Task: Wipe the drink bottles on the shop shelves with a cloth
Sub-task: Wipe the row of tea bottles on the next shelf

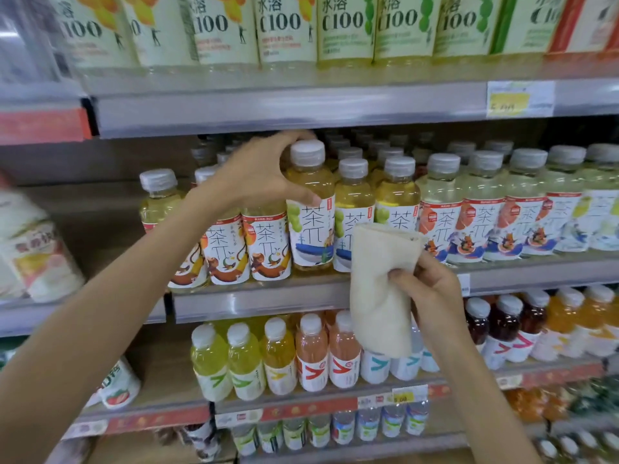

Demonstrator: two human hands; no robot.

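A row of tea bottles with grey caps stands on the middle shelf point(268, 303). My left hand point(258, 172) grips the neck and shoulder of one yellow-green tea bottle point(310, 209), thumb on its front just above the label. That bottle stands at the shelf's front edge, slightly taller in view than its neighbours. My right hand point(432, 289) holds a beige cloth point(382, 289) folded lengthwise, hanging in front of the shelf edge just right of and below the gripped bottle. The cloth covers part of the neighbouring bottle's label and is not touching the gripped bottle.
Large C100 bottles point(284, 28) fill the top shelf, above a price tag point(519, 98). The lower shelf holds small bottles of yellow, pink and dark drinks point(311, 353). Water bottles point(335, 426) stand on the bottom shelf. White-labelled bottles point(37, 249) are at the left.
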